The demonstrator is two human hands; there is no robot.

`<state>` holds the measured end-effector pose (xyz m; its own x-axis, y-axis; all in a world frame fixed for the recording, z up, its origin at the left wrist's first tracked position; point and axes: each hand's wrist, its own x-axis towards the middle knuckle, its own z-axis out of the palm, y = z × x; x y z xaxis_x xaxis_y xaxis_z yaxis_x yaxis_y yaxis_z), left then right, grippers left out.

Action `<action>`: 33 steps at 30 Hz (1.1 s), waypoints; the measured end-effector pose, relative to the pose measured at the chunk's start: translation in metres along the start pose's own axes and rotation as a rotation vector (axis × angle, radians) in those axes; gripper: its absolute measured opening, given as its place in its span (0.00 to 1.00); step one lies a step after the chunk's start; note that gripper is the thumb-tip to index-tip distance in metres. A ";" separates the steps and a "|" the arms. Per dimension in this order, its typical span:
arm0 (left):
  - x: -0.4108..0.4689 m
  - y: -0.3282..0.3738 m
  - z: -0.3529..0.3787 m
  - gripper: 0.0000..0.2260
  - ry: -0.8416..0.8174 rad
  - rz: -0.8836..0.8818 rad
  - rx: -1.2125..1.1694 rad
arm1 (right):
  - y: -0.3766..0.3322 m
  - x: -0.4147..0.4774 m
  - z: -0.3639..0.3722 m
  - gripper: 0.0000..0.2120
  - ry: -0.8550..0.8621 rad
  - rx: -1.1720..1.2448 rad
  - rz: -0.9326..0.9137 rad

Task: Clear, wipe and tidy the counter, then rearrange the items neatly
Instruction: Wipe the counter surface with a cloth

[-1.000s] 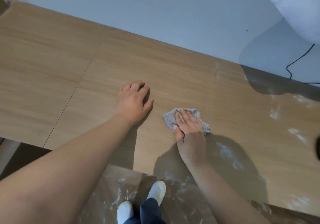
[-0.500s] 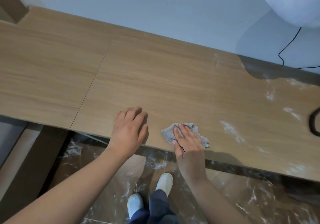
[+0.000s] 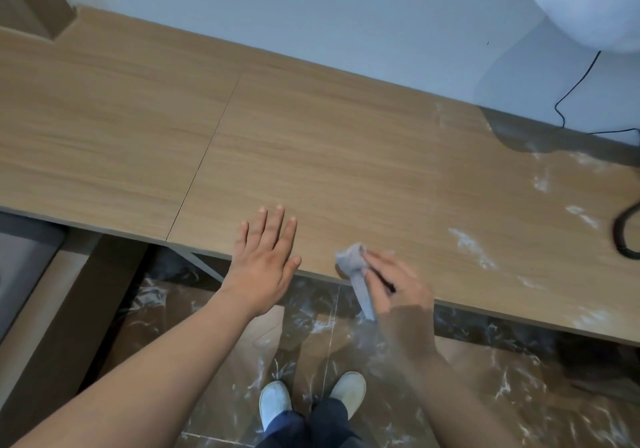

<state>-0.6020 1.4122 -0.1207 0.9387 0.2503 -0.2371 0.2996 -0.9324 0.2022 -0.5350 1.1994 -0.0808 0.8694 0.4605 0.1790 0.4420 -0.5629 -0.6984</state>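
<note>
Counter (image 3: 311, 156): light wood-grain top running along a pale wall (image 3: 311, 7). A thin seam (image 3: 204, 163) splits it into two panels. The left and middle parts look clean. The right part has white smears (image 3: 474, 248), more of them toward the far right and along the front edge.

Cloth (image 3: 350, 261): small, grey, bunched up at the counter's front edge, with one end hanging over the edge.

Right hand (image 3: 398, 295): fingers curled and gripping the cloth at the edge. It's blurred, so I can't tell the exact grip.

Left hand (image 3: 265, 257): fingers straight and slightly spread, palm down over the front edge, holding nothing. Can't tell if it's touching the top.

Room: a thin black cable (image 3: 571, 94) runs down the wall at right. A thicker black loop (image 3: 623, 236) sits at the counter's right edge. A white object (image 3: 588, 0) in the top right corner casts a shadow on the wall and counter. The floor (image 3: 311, 336) is glossy brown marbled tile. White shoes (image 3: 275, 402) stand just below the counter edge.
</note>
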 end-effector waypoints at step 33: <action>0.004 0.004 -0.002 0.37 -0.079 -0.041 0.040 | 0.018 -0.009 0.003 0.12 -0.214 0.061 0.131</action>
<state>-0.5966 1.4099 -0.1192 0.9090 0.2687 -0.3187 0.3291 -0.9318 0.1530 -0.5356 1.1873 -0.0971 0.8488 0.5251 -0.0619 0.3092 -0.5880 -0.7475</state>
